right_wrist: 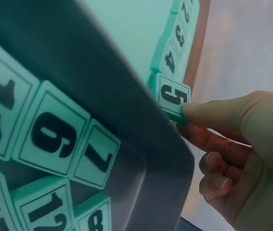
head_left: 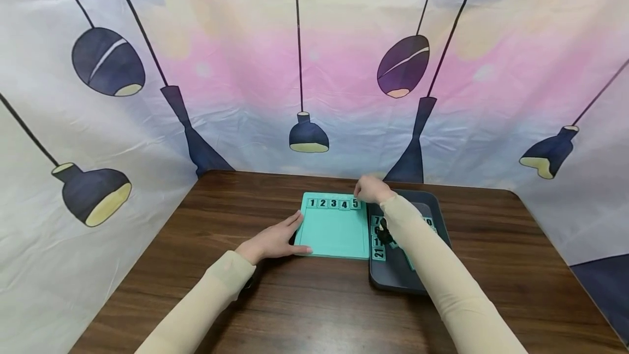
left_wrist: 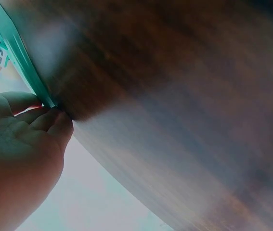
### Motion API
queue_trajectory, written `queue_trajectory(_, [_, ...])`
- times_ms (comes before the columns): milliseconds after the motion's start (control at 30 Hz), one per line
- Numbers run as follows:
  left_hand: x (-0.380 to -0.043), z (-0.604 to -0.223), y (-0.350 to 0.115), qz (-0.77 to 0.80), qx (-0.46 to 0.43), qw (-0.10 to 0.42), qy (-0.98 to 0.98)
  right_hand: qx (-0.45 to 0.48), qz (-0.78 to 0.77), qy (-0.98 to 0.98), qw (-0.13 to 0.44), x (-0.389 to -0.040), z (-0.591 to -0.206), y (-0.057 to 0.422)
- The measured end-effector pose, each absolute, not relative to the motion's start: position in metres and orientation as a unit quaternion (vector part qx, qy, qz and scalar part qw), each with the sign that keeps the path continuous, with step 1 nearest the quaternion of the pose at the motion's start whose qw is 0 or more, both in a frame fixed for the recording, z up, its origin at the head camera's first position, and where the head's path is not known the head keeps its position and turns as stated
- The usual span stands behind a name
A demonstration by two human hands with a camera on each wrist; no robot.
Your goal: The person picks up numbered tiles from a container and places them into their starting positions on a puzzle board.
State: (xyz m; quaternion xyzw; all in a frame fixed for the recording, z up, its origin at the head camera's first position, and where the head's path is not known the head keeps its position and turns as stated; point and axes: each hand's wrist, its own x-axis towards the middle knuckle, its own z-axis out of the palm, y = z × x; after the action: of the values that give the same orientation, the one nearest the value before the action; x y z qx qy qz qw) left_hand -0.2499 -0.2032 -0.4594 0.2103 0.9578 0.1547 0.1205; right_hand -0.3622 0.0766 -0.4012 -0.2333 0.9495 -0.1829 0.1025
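A teal board point(head_left: 334, 231) lies flat on the wooden table point(head_left: 304, 310). Tiles numbered 1 to 4 point(head_left: 327, 203) sit along its far row. My right hand point(head_left: 361, 196) pinches the number 5 tile point(head_left: 355, 204) at the row's right end. In the right wrist view the 5 tile point(right_wrist: 174, 96) is held at its corner by my right hand point(right_wrist: 187, 120), the other fingers curled beneath. My left hand point(head_left: 300, 234) rests with straight fingers on the board's left edge. The left wrist view shows my left hand point(left_wrist: 54, 113) touching the board's corner point(left_wrist: 18, 53).
A dark tray point(head_left: 439, 206) stands right of the board, under my right forearm, with several loose number tiles such as 6 point(right_wrist: 54, 137) and 7 point(right_wrist: 97, 156). A lamp-patterned cloth backdrop point(head_left: 314, 70) closes in the table's back and sides.
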Motion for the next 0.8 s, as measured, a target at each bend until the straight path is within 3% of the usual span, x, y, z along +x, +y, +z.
queue_trajectory(800, [-0.251, -0.459, -0.201, 0.156, 0.209, 0.126, 0.957, -0.209, -0.132, 0.962, 0.12, -0.365, -0.423, 0.078])
